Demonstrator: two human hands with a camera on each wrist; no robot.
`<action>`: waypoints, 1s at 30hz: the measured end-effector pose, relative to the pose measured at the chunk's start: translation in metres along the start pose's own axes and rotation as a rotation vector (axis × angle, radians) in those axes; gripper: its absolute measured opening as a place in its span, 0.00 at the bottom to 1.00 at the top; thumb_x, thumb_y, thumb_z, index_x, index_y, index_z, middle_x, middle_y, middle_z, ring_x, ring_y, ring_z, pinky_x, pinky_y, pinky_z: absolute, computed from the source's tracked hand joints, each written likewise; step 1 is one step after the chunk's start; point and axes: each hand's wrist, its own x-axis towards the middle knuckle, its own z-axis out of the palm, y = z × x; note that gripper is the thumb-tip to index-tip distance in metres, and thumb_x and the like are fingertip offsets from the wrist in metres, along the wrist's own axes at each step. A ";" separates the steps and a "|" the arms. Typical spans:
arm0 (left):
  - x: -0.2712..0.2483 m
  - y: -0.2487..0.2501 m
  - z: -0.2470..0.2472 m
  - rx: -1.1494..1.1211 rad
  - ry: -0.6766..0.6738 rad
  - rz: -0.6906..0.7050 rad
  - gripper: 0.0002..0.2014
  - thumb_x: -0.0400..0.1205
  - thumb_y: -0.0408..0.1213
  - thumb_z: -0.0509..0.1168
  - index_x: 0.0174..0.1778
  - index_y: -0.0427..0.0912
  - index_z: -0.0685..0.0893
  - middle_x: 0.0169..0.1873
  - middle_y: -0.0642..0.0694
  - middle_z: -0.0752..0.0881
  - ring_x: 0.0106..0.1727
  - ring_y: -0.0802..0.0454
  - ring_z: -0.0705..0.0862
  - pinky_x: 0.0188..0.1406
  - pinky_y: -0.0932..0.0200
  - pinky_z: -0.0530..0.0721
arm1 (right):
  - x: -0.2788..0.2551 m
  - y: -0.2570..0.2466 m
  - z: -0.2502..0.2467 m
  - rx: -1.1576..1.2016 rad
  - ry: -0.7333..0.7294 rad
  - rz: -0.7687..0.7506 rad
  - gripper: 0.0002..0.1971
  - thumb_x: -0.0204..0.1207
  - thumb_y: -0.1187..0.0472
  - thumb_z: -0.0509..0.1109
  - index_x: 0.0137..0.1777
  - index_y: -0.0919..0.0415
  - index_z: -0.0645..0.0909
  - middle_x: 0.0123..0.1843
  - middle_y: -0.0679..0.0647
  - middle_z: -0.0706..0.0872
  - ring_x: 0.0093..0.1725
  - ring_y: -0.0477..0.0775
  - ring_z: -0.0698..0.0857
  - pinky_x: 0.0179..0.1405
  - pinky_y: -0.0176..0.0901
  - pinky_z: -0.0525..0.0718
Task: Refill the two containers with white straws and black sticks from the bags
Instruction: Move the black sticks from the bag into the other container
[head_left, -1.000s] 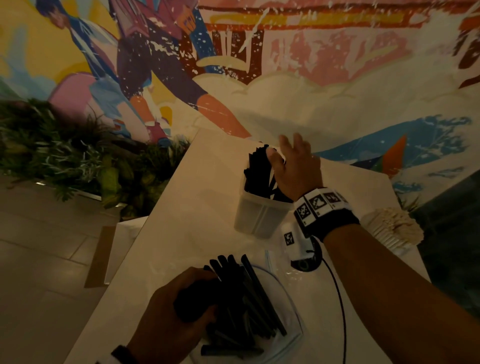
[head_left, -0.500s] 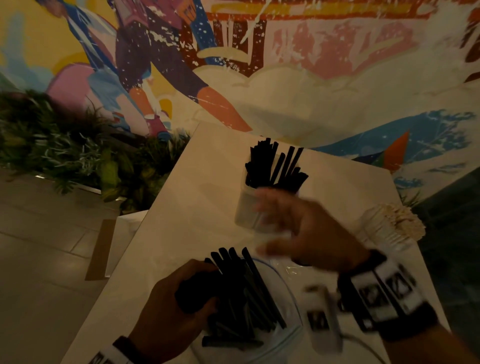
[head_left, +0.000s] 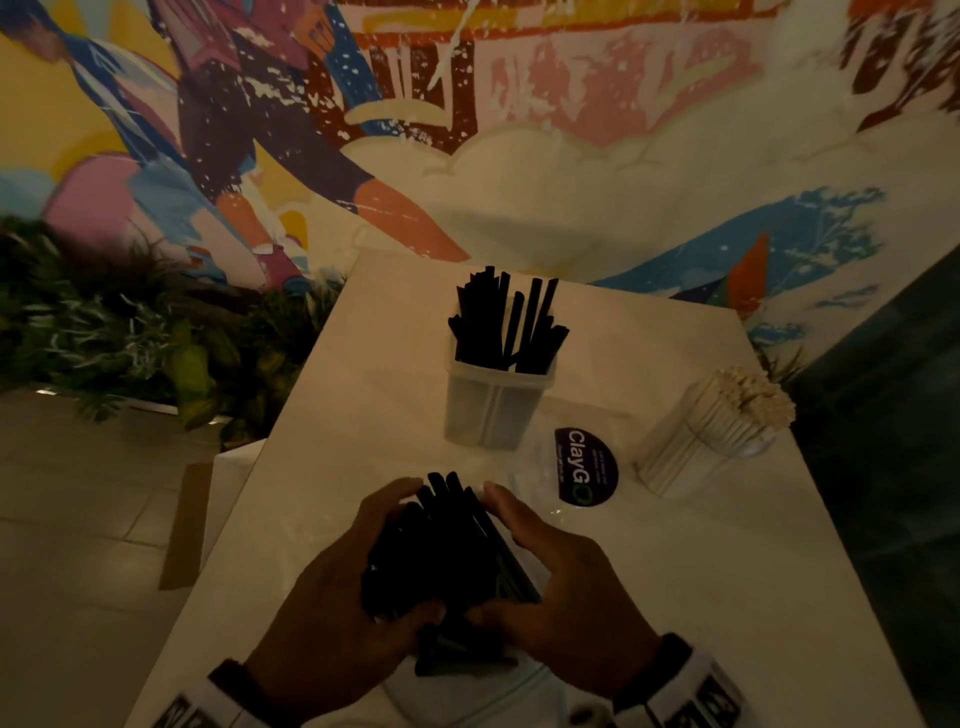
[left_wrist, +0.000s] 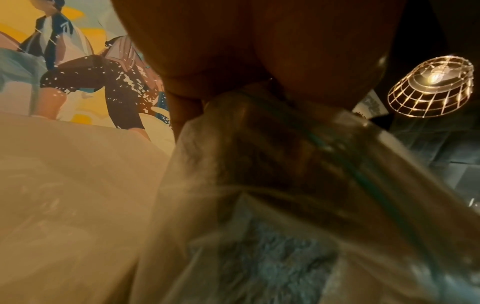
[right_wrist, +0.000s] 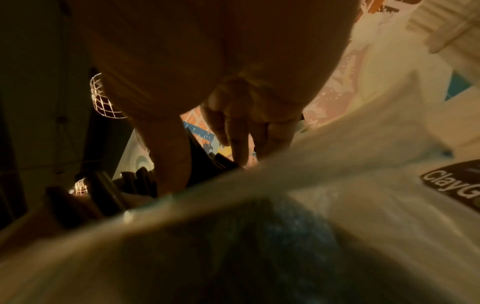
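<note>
- At the near edge of the white tabletop, both hands cupped one bundle of black sticks from either side.
- The left hand curled around the bundle's left side, fingers over the top and thumb underneath.
- The right hand curled around the right side, its thumb meeting the left thumb at the bundle's near end.
- The bundle pointed away from the person, its far tips fanning out just past the fingertips.
- A clear plastic bag lay crumpled under the hands and wrists; in both wrist views it filled the lower frame as a blur.
- Just beyond the right hand, a round dark sticker reading "ClayGO" lay flat on the tabletop.
- Near the middle of the tabletop stood a clear tub, upright, with black sticks standing in it and rising above its rim.
- Close to the right edge, a second clear tub leaned to the right, packed with white straws.
- Past the far edge rose a painted wall in yellow, pink, blue and white.
- Off the left edge, leafy green plants sat above a tiled floor.
</note>
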 end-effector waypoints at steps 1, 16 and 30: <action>0.000 -0.001 0.000 0.002 0.000 0.019 0.45 0.61 0.52 0.74 0.72 0.75 0.57 0.65 0.72 0.74 0.63 0.72 0.78 0.57 0.79 0.76 | -0.001 0.001 0.001 0.003 0.024 -0.021 0.42 0.68 0.53 0.80 0.76 0.33 0.59 0.75 0.30 0.71 0.73 0.26 0.68 0.72 0.27 0.70; 0.006 0.005 0.007 0.045 0.050 0.065 0.27 0.64 0.63 0.71 0.61 0.68 0.80 0.67 0.73 0.71 0.64 0.75 0.75 0.56 0.81 0.75 | -0.006 0.009 0.020 -0.302 0.326 -0.188 0.26 0.70 0.49 0.69 0.70 0.44 0.73 0.58 0.43 0.88 0.54 0.43 0.87 0.49 0.41 0.88; 0.003 0.007 0.007 0.058 0.089 0.079 0.22 0.63 0.56 0.72 0.54 0.64 0.83 0.66 0.71 0.74 0.63 0.73 0.77 0.58 0.80 0.74 | 0.003 0.007 0.018 -0.042 0.146 -0.057 0.15 0.66 0.47 0.71 0.54 0.43 0.80 0.49 0.43 0.82 0.51 0.43 0.81 0.51 0.41 0.81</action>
